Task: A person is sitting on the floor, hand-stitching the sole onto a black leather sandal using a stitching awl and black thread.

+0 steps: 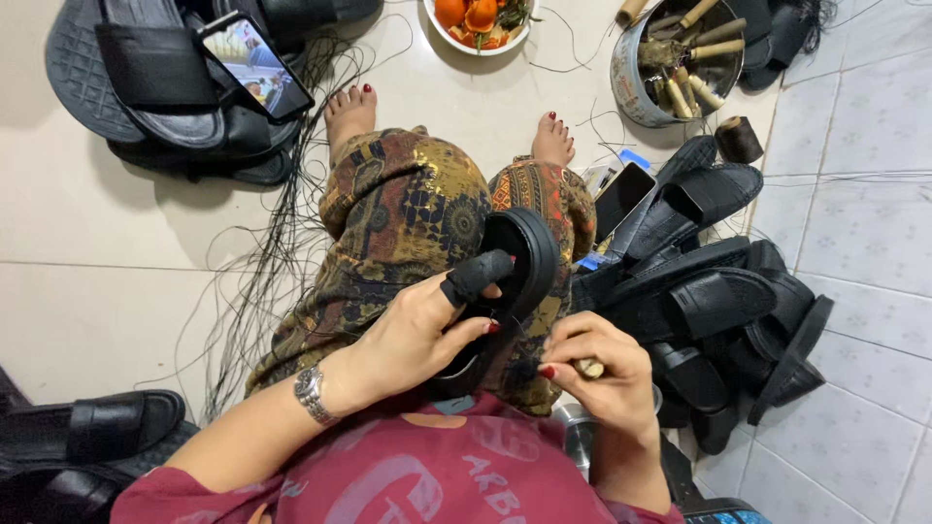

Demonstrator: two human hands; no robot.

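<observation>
On lap, glossy black sandal [529, 254]

The pale tiled floor [87, 223] carries a heap of black sandals [723, 311] on the right and another pile of black sandals [165, 87] far left, with a phone [254, 66] on top. Loose dark threads [282, 233] trail across the middle. At the far edge stand a bowl of fruit [481, 21] and a metal tin of spools [680, 63].

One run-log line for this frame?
left hand: grips black sandal | right hand: pinches wooden-handled tool | sandal pile at right
</observation>
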